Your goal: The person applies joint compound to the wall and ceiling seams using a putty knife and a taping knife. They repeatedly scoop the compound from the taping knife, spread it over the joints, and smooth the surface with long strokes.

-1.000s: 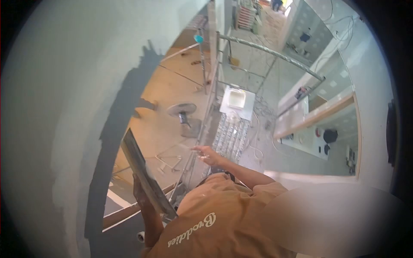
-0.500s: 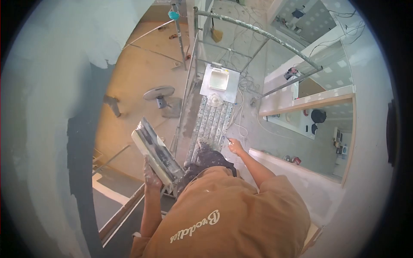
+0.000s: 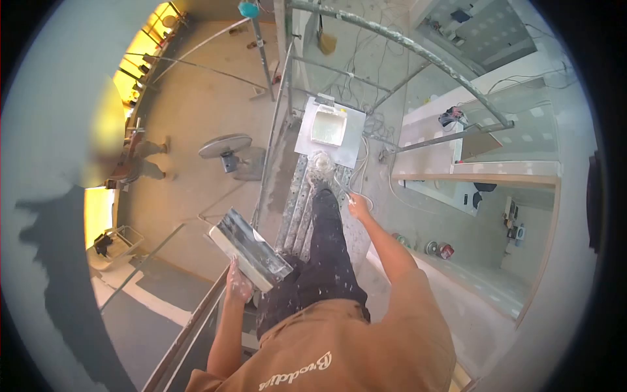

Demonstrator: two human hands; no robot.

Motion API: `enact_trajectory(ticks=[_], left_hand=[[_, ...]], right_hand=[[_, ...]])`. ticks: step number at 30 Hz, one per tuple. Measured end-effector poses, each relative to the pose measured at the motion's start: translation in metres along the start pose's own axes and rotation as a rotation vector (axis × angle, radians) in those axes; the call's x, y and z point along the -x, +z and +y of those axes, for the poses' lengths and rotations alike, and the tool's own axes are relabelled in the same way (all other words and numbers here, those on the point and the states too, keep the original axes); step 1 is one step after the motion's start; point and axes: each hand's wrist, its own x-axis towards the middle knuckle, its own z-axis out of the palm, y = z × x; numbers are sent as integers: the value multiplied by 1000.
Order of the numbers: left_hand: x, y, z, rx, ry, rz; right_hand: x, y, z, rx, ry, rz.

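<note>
My left hand [image 3: 240, 282] is closed around the lower side of a long metal mud pan [image 3: 251, 247], smeared with white compound and held tilted beside my left hip. White residue also marks that hand. Out in front on the right, my right hand [image 3: 358, 206] is closed on a thin tool [image 3: 343, 188] pointing forward; its far end is too small to make out. Ahead of my dark, spattered trouser leg [image 3: 326, 228], a white square tub [image 3: 328, 126] sits on a pale board [image 3: 354, 140]. A round whitish lump [image 3: 320, 162] lies just nearer than the board.
I am on a spattered scaffold plank [image 3: 292, 219], with a curved guard rail [image 3: 418, 47] ahead. Below on the left are a standing fan [image 3: 225, 146] and another person [image 3: 151, 160]. Cables [image 3: 367, 166] run along the right. A wall opening [image 3: 470, 222] lies further right, a patchy wall [image 3: 49, 215] left.
One leg now reaches forward along the plank, and the tub appears nearer to my body. My view has shifted, showing more of the room at left. Both hands keep their holds.
</note>
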Motion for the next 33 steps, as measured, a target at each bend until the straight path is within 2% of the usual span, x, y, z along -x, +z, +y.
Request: enact_trajectory(ticks=[2, 3, 5, 7, 9, 11, 13, 15, 17, 20, 22, 26, 30, 32, 33], left_hand=[[-41, -1, -18, 48, -110, 11], [-67, 8, -29, 52, -120, 17], [-101, 15, -41, -38, -110, 61], [-143, 27, -50, -29, -135, 79], [-174, 34, -59, -20, -187, 92], [-203, 51, -64, -31, -169, 117], [-232, 62, -71, -70, -144, 182], [-258, 57, -82, -56, -162, 222], [-277, 60, -90, -51, -147, 217], [-299, 53, -104, -27, -174, 261], [-307, 46, -114, -20, -180, 307], [-317, 55, -122, -47, -194, 367], [-321, 66, -122, -7, -207, 410], [-326, 74, -117, 9, -203, 390], [-327, 79, -116, -13, -197, 367]], right_hand=[[-56, 24, 21, -97, -17, 88], [-94, 30, 31, -92, -9, 81], [-144, 58, 47, -4, -97, 219], [-203, 64, 47, 52, -49, 115], [-254, 77, 52, 43, -125, 186], [-320, 85, 54, 133, 6, 87], [-384, 105, 76, 219, -7, 65], [-445, 113, 84, 244, 114, -83], [-496, 126, 105, 308, 97, -108], [-543, 118, 88, 359, 198, -118], [-562, 124, 90, 381, 144, -3], [-558, 144, 78, 410, 183, 21], [-506, 154, 91, 400, 173, -63], [-490, 150, 97, 400, 69, -183], [-492, 155, 115, 401, 64, -179]])
